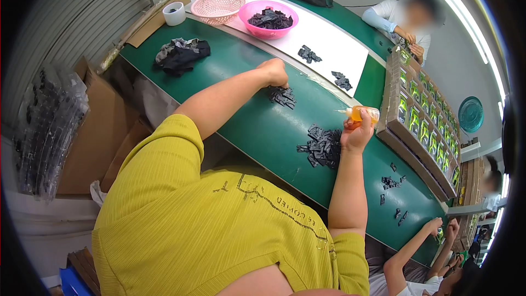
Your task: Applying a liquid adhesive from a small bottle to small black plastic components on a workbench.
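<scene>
Bottle (362, 113) — small, orange, nozzle pointing left — sits gripped in the right hand's (356, 134) fingers. Left hand's (274, 72) fingers curl narrow onto black parts (282, 96) on the green table (257, 126).

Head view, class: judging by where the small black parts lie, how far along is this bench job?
Seemingly done: small groups of black parts lie on the white sheet. In hand: the right hand holds a small orange-filled squeeze bottle above a black pile; the left hand presses on another cluster. Left: that pile and the full pink bowl.
</scene>
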Action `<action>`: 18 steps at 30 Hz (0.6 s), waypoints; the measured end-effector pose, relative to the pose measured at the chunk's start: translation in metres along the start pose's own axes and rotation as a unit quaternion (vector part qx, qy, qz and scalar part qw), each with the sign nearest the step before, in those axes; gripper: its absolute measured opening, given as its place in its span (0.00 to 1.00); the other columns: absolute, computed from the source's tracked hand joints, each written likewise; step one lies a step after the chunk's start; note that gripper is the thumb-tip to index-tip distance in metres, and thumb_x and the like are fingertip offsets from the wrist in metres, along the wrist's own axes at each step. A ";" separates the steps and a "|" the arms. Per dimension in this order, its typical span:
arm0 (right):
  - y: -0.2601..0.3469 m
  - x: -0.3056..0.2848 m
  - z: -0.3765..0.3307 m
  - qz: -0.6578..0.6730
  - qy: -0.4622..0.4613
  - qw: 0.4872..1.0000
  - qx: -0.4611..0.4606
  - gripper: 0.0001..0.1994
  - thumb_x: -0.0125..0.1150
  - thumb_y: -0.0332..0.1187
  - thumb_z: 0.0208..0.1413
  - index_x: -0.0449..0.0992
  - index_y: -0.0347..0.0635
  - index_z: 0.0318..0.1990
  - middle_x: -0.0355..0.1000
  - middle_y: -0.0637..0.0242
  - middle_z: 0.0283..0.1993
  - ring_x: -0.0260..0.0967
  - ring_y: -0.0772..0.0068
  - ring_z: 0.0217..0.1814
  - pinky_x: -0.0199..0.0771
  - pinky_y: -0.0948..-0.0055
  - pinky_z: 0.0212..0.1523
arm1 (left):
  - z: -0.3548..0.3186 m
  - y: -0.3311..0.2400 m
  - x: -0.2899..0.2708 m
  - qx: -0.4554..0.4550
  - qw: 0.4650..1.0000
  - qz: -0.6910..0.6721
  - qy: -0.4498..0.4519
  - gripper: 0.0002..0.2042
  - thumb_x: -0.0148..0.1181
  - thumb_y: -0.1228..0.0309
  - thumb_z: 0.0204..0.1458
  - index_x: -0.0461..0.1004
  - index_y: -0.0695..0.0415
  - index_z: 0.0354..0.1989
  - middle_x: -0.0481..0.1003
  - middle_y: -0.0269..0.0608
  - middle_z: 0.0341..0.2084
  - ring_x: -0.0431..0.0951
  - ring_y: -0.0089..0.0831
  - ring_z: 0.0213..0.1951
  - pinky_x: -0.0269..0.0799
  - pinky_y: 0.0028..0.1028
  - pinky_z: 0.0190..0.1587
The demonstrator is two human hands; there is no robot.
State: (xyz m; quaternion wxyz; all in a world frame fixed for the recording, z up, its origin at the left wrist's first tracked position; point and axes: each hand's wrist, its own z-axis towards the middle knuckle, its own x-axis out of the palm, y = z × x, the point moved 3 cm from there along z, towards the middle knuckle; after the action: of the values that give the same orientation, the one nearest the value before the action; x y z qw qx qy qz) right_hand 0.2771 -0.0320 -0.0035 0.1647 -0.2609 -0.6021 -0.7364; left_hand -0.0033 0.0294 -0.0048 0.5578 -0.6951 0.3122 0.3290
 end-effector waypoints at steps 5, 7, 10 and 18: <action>0.004 -0.002 -0.006 -0.002 -0.008 1.000 -0.010 0.07 0.55 0.31 0.49 0.66 0.42 0.34 0.67 0.68 0.27 0.60 0.78 0.18 0.60 0.80 0.18 | 0.001 0.012 -0.001 0.006 0.947 -0.312 0.080 0.08 0.69 0.73 0.35 0.76 0.60 0.24 0.76 0.40 0.23 0.74 0.29 0.28 0.68 0.28 0.33; 0.003 -0.003 -0.001 -0.005 0.003 1.000 0.002 0.08 0.56 0.31 0.49 0.66 0.42 0.35 0.68 0.67 0.28 0.61 0.77 0.20 0.60 0.79 0.19 | -0.003 0.006 -0.013 -0.025 0.927 -0.366 0.077 0.09 0.67 0.71 0.41 0.74 0.60 0.28 0.76 0.40 0.24 0.73 0.26 0.25 0.67 0.27 0.29; 0.001 -0.004 -0.002 0.004 -0.015 1.000 0.012 0.07 0.55 0.31 0.49 0.66 0.43 0.35 0.67 0.67 0.28 0.61 0.77 0.20 0.60 0.79 0.20 | -0.035 -0.026 -0.022 0.038 0.897 -0.421 0.127 0.10 0.63 0.70 0.47 0.72 0.60 0.35 0.76 0.40 0.27 0.71 0.21 0.22 0.65 0.22 0.23; 0.008 -0.001 -0.001 0.007 -0.010 1.000 -0.029 0.07 0.56 0.29 0.49 0.67 0.41 0.35 0.69 0.65 0.28 0.62 0.76 0.21 0.61 0.78 0.20 | -0.060 -0.068 0.066 0.049 0.830 -0.477 0.283 0.13 0.56 0.75 0.52 0.68 0.65 0.45 0.75 0.44 0.30 0.74 0.23 0.22 0.72 0.19 0.25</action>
State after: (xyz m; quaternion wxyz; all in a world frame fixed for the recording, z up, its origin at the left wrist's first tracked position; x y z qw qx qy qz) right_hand 0.2825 -0.0344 0.0019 0.1564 -0.2767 -0.5806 -0.7496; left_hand 0.0961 -0.0211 -0.0095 0.5658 -0.7920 0.1017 -0.2054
